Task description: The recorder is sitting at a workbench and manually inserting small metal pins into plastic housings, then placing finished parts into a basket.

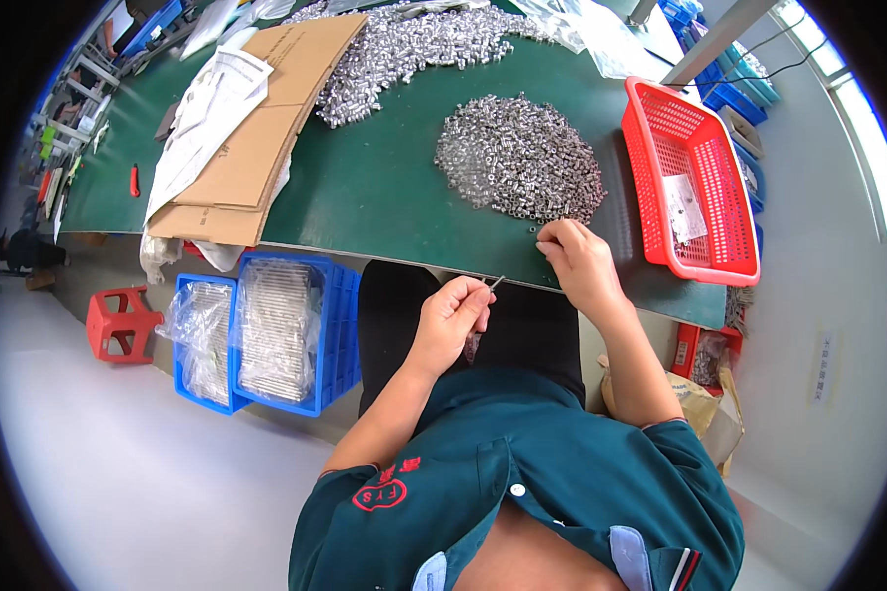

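Thin metal rod (498,283) in the closed grip of the left hand (450,317)

A thin grey metal rod (499,282) pokes out from the pinched fingertips of the left hand (453,317). It slants up and to the right, and the rest of it is hidden. A big round heap of small metal rings (522,158) lies on the green table (365,192). They are short, shiny and silver, all jumbled up. The heap's near edge is close to the right hand (579,261).
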A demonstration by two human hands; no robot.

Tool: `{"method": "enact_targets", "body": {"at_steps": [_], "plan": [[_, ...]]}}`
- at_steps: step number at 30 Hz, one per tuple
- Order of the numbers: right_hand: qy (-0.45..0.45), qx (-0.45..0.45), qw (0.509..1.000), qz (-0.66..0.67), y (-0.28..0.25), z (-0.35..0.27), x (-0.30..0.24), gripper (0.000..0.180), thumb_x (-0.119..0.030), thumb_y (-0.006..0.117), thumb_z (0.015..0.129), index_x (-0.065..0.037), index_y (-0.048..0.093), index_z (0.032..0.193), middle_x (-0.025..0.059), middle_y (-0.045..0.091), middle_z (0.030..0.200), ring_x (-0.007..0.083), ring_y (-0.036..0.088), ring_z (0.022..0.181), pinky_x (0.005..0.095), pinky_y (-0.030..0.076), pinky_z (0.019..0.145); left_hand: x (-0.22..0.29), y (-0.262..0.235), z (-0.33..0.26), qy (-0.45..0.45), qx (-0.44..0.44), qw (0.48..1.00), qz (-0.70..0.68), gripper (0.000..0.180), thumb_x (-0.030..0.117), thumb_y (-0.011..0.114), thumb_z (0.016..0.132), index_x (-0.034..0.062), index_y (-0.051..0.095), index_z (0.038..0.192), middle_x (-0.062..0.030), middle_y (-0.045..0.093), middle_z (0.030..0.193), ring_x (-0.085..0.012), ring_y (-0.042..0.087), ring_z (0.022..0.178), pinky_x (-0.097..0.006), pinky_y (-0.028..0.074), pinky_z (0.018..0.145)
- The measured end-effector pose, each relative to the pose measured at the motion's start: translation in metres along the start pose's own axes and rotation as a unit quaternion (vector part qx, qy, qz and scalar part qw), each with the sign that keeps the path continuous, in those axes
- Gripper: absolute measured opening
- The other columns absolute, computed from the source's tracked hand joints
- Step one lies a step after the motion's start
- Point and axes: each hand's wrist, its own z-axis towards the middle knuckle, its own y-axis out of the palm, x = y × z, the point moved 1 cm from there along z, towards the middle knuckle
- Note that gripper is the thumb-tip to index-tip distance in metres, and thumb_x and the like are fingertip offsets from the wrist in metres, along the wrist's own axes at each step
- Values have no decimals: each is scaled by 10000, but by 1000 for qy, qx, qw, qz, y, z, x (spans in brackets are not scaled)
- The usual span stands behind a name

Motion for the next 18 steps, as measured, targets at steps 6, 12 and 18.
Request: {"method": "enact_targets", "body": {"at_steps": [6, 12, 18], "plan": [[195, -131, 895, 379, -5, -8, -20, 91, -1, 638, 814, 7, 590, 890, 8, 601, 742, 61, 571, 662, 218, 473, 588, 5, 5, 0, -6, -6, 1000, 8, 163, 156, 538, 932, 10, 574, 870, 4, 520, 639, -49, 472, 570, -191, 379, 523], [199, -187, 886, 374, -4, -11, -26, 81, 13, 655, 796, 2, 614, 866, 5, 602, 737, 65, 571, 655, 208, 471, 593, 5, 6, -3, 3, -14, 999, 42, 142, 136, 534, 927, 17, 585, 869, 3, 529, 643, -49, 480, 580, -197, 387, 526], [32, -181, 960, 210, -16, -6, -38, 66, 18, 676, 768, 8, 619, 800, 23, 615, 757, 69, 564, 639, 215, 462, 583, 6, 1, -5, 18, -48, 990, 131, 119, 91, 518, 924, -3, 589, 902, -13, 582, 685, -43, 462, 581, -188, 396, 542]]}}
